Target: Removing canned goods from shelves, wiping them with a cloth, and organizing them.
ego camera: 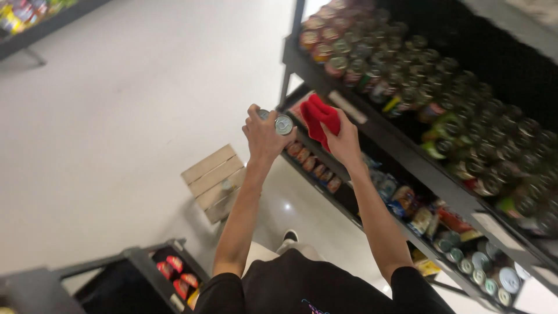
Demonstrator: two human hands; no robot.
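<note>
Left hand (263, 135) is closed around small round silver metal can (283, 124), lid up for wiping; at 3 o'clock, right hand (343, 141) clutches crumpled red cloth (318, 118) w/ closed fingers.

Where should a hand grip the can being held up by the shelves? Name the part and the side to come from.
Grip the can around its round side wall, coming from behind as the left hand does. That probably leaves the flat lid clear for the red cloth in the right hand.
</note>
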